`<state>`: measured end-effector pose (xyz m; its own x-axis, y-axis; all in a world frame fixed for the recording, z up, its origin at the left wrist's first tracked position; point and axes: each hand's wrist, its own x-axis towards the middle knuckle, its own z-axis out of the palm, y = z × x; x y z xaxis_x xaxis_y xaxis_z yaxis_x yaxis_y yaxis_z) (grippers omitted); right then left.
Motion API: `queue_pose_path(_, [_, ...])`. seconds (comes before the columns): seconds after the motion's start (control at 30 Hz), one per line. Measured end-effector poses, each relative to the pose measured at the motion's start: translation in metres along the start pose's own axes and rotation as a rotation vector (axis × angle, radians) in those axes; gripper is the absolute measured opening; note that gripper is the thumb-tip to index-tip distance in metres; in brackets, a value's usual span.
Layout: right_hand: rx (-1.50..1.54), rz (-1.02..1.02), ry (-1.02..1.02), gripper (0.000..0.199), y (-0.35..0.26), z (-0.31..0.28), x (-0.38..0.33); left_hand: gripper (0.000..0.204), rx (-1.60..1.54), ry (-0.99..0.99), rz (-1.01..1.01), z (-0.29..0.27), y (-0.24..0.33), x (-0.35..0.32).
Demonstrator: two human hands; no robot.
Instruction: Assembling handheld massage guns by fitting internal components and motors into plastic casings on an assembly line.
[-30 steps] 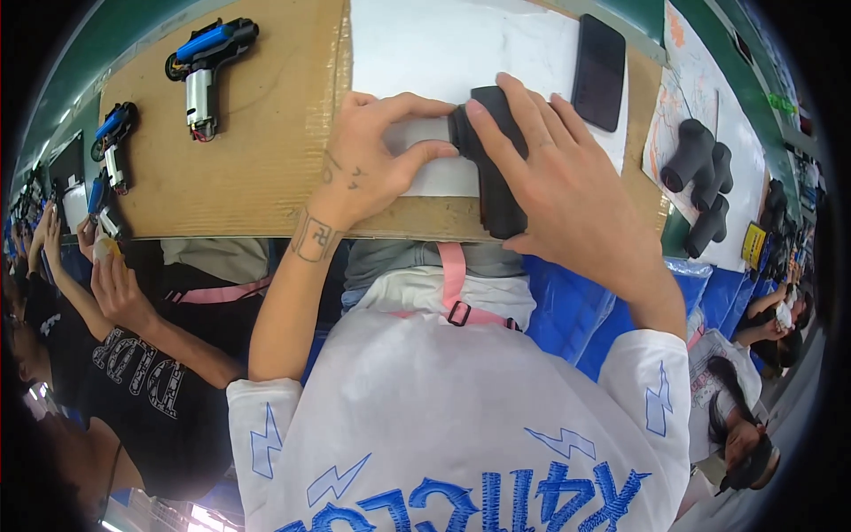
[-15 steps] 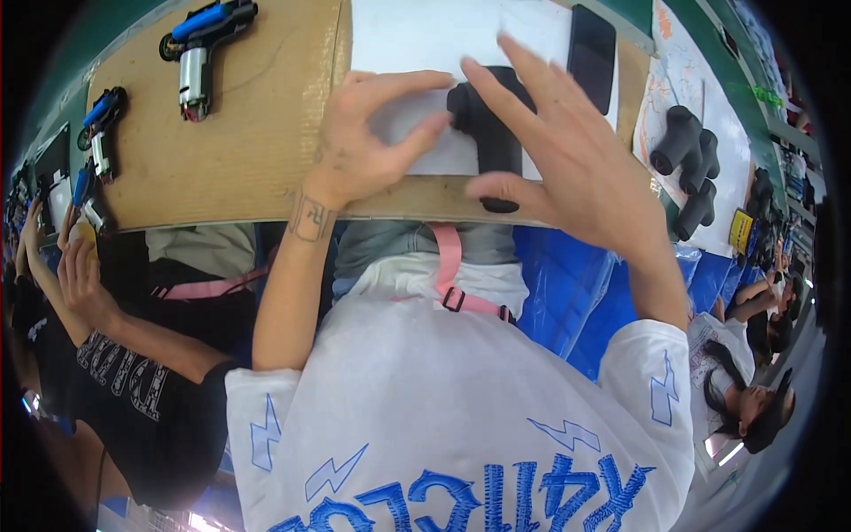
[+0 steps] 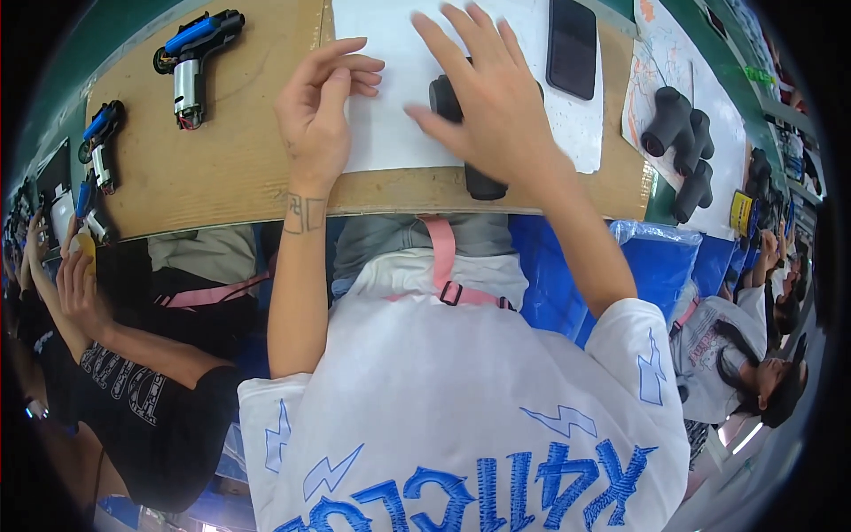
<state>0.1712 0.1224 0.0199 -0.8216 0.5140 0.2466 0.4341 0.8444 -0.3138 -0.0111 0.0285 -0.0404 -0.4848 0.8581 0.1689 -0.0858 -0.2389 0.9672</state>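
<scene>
A black pistol-shaped housing [image 3: 484, 182] lies on a white sheet [image 3: 390, 133] at the front edge of the table, its round end pointing left. Above it is my right hand [image 3: 496, 106], fingers and thumb spread, covering the housing's middle; whether the palm touches it I cannot tell. To the left, over the sheet's left edge, my left hand [image 3: 317, 115] is raised with loosely bent fingers and holds nothing. A dark phone [image 3: 572, 49] rests on the sheet to the right of my right hand.
Blue-and-black assemblies with silver motors [image 3: 188, 93] lie on the cardboard-covered table [image 3: 257, 106] at left. Several black housings [image 3: 671, 124] sit on a marked paper at right, near a yellow box [image 3: 741, 213]. A co-worker's hand [image 3: 81, 288] is at far left; blue plastic [image 3: 651, 257] hangs below the table.
My left hand has drawn away to the left from the housing's round end. My right hand has shifted left and now covers more of the housing.
</scene>
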Motion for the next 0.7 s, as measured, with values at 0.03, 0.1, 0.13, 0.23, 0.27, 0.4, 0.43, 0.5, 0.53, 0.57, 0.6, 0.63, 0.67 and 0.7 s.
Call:
queue_pose_path(0.03, [-0.001, 0.039, 0.028, 0.088, -0.004, -0.001, -0.014, 0.028, 0.026, 0.002, 0.0, 0.001, 0.0, -0.001])
queue_pose_path(0.1, [-0.024, 0.144, 0.082, 0.091, -0.013, -0.007, -0.051, 0.029, 0.053, -0.003, -0.004, -0.001, -0.002, -0.003])
queue_pose_path(0.13, [0.0, 0.21, 0.151, 0.093, -0.014, -0.008, -0.067, 0.03, 0.074, -0.018, -0.012, -0.002, -0.003, -0.005])
queue_pose_path(0.23, [0.066, 0.412, 0.168, 0.072, 0.0, -0.01, -0.106, 0.033, 0.128, -0.088, -0.062, 0.015, 0.008, 0.003])
queue_pose_path(0.27, [0.211, 0.587, 0.063, 0.062, 0.001, -0.011, -0.114, 0.034, 0.176, -0.128, -0.113, 0.023, 0.016, 0.002])
queue_pose_path(0.4, [0.322, 0.351, 0.17, 0.049, 0.014, -0.027, -0.114, 0.077, 0.339, -0.417, -0.215, 0.049, 0.037, -0.003])
queue_pose_path(0.43, [0.318, 0.362, 0.18, 0.049, 0.015, -0.031, -0.115, 0.085, 0.364, -0.559, -0.193, 0.051, 0.041, 0.001])
queue_pose_path(0.5, [0.417, 0.211, 0.231, 0.052, 0.014, -0.038, -0.117, 0.078, 0.318, -0.761, -0.102, 0.054, 0.045, 0.005])
queue_pose_path(0.53, [0.436, 0.246, 0.179, 0.053, 0.009, -0.043, -0.115, 0.078, 0.316, -0.776, -0.103, 0.054, 0.042, 0.003])
queue_pose_path(0.57, [0.495, 0.251, 0.187, 0.052, 0.01, -0.046, -0.112, 0.071, 0.307, -0.754, -0.07, 0.053, 0.037, -0.003])
queue_pose_path(0.6, [0.558, 0.252, 0.193, 0.051, 0.012, -0.045, -0.11, 0.065, 0.3, -0.728, -0.04, 0.052, 0.035, -0.009])
queue_pose_path(0.63, [0.681, 0.312, 0.137, 0.051, 0.014, -0.046, -0.116, 0.054, 0.276, -0.669, -0.057, 0.055, 0.035, -0.019])
queue_pose_path(0.67, [0.805, 0.371, 0.08, 0.05, 0.016, -0.047, -0.122, 0.054, 0.277, -0.676, -0.061, 0.057, 0.033, -0.022])
queue_pose_path(0.7, [0.806, 0.381, 0.078, 0.05, 0.015, -0.047, -0.124, 0.052, 0.231, -0.639, -0.06, 0.059, 0.032, -0.028])
